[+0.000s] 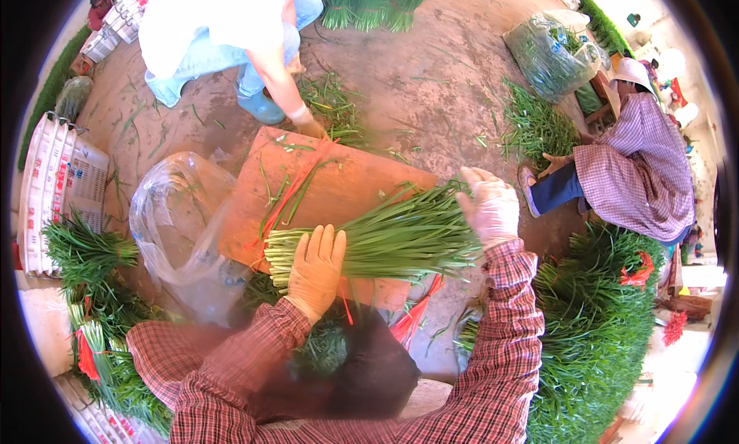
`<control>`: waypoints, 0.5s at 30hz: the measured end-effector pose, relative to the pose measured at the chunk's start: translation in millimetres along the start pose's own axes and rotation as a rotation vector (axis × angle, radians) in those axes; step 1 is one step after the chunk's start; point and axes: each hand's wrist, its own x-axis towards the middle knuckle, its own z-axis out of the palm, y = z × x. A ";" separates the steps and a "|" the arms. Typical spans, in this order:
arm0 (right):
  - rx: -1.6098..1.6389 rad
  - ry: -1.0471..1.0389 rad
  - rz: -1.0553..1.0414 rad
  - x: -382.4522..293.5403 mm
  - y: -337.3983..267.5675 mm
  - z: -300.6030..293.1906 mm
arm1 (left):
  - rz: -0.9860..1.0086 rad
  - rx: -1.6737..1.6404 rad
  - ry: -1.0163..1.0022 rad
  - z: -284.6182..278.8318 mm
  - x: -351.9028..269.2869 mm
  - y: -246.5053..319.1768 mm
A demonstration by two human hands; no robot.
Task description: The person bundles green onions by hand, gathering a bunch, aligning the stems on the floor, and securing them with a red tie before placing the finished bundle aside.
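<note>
A thick bunch of green garlic chives [404,236] lies across an orange board [346,181], its pale stem ends to the left. My left hand [317,268], in a pale glove, rests flat over the stems, fingers side by side. At the leaf tips on the right, my right hand [491,204], also gloved, is raised with thumb and fingers apart, holding nothing. Red ties [300,187] and loose leaves lie on the board's left part. More red ties [418,314] hang below the board's near edge.
A clear plastic bag [185,230] stands left of the board. Beyond it a co-worker in white [213,34] crouches, one hand at the board's far edge. Another person [635,155] sits at right. Piled chives [594,340] flank me; white crates [63,190] stand far left.
</note>
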 end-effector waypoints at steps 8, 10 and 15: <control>-0.224 -0.180 -0.202 25.5 -51.3 62.7 | -0.023 -0.007 -0.031 -3.0 4.3 3.4; -0.159 -0.277 -0.026 27.1 -51.2 63.2 | -0.023 -0.002 -0.041 -3.5 3.8 1.7; 0.658 0.097 0.513 -12.2 -11.2 18.7 | -0.016 -0.099 -0.128 -16.5 10.6 -1.5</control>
